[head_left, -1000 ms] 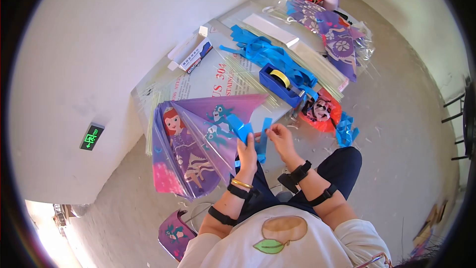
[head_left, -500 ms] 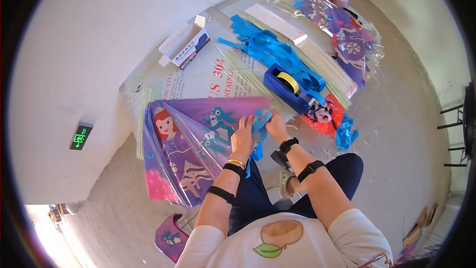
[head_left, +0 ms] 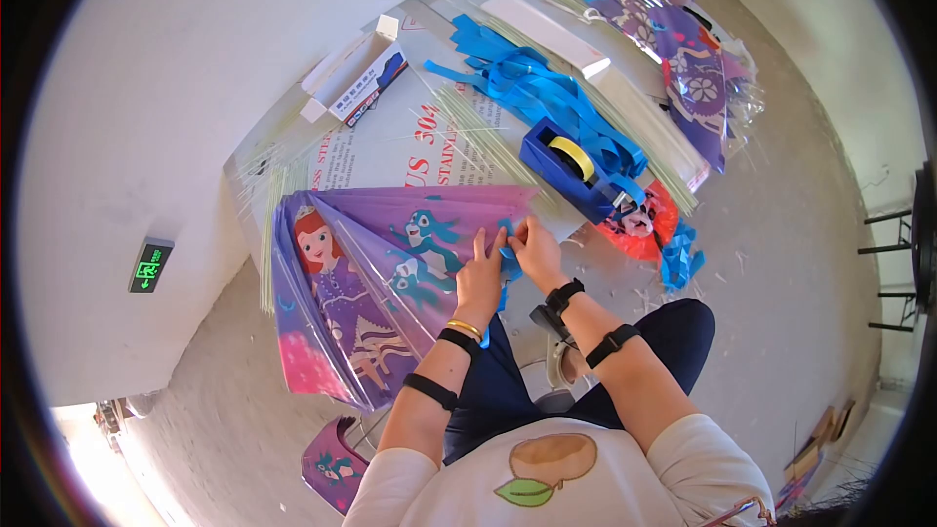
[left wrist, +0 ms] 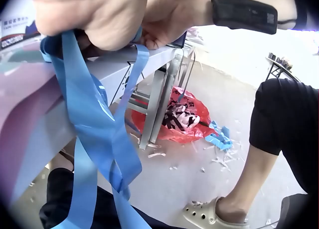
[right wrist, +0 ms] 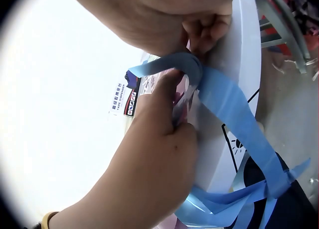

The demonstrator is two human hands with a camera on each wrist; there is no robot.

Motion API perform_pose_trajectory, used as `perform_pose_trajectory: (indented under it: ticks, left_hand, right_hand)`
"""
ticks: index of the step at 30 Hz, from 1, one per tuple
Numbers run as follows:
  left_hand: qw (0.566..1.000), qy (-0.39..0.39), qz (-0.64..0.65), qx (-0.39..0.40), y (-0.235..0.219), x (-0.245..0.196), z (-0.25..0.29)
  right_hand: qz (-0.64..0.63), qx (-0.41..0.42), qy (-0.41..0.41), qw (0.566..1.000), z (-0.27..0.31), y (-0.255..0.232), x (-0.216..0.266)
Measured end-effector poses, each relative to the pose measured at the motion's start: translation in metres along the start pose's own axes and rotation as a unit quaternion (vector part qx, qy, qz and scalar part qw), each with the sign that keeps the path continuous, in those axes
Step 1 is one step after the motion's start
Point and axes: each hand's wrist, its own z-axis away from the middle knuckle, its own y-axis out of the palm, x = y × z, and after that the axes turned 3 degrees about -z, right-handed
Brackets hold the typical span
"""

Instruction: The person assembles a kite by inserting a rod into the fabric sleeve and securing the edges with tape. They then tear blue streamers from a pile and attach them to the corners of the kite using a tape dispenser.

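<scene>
Printed purple sheets (head_left: pixel 342 303) fan out over the table's near edge, their pink corner lying by both hands. My left hand (head_left: pixel 478 285) has its fingers at that corner and holds blue ribbon (left wrist: pixel 94 124) there. Close beside it, my right hand (head_left: pixel 537 254) pinches the ribbon with curled fingers. In the right wrist view the ribbon (right wrist: pixel 239 109) loops between the left hand (right wrist: pixel 159 154) and the right hand (right wrist: pixel 174 14), then hangs down past the table edge. The fingertips partly hide the sheets' corner.
A blue tape dispenser (head_left: pixel 566 176) stands right of the sheets, with piled blue ribbon (head_left: pixel 527 88) behind it. An open box (head_left: pixel 356 73), thin rods (head_left: pixel 488 141) and more printed sheets (head_left: pixel 698 83) lie on the table. A red bag (left wrist: pixel 199 114) sits on the floor.
Both hands have come closer together at the sheets' corner. The ribbon strips, earlier raised between the hands, now lie lower and mostly under the fingers. The head view has shifted slightly.
</scene>
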Motion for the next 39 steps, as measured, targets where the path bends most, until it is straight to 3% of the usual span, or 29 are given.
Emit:
perform_pose_trajectory:
  ticks: [14,18,23,25,29,32,39]
  left_hand:
    - [1.0,-0.017,-0.024,-0.008,0.006,-0.002,-0.005]
    - [0.999,-0.013,-0.027,-0.016,0.006,-0.002,-0.003]
    - [0.999,-0.008,-0.039,-0.019,0.005,-0.004,-0.002]
    - [0.999,-0.007,-0.018,-0.031,0.006,-0.003,-0.001]
    - [1.0,-0.014,-0.019,-0.007,0.002,-0.005,-0.002]
    - [1.0,-0.016,-0.002,0.002,-0.004,-0.007,0.0]
    - [1.0,-0.017,-0.005,-0.006,-0.003,-0.008,0.001]
  right_hand:
    - [0.022,-0.015,0.006,1.0,-0.002,-0.001,0.003]
    - [0.013,-0.017,-0.028,0.999,0.003,-0.013,-0.001]
    - [-0.02,-0.032,-0.055,0.998,0.023,-0.078,0.005]
    - [-0.064,-0.106,-0.112,0.986,0.018,-0.118,0.0]
    - [-0.07,-0.175,-0.122,0.974,-0.012,-0.173,-0.027]
    - [0.009,-0.068,-0.147,0.987,-0.026,-0.189,-0.032]
    - [0.097,-0.008,-0.118,0.988,-0.05,-0.198,-0.027]
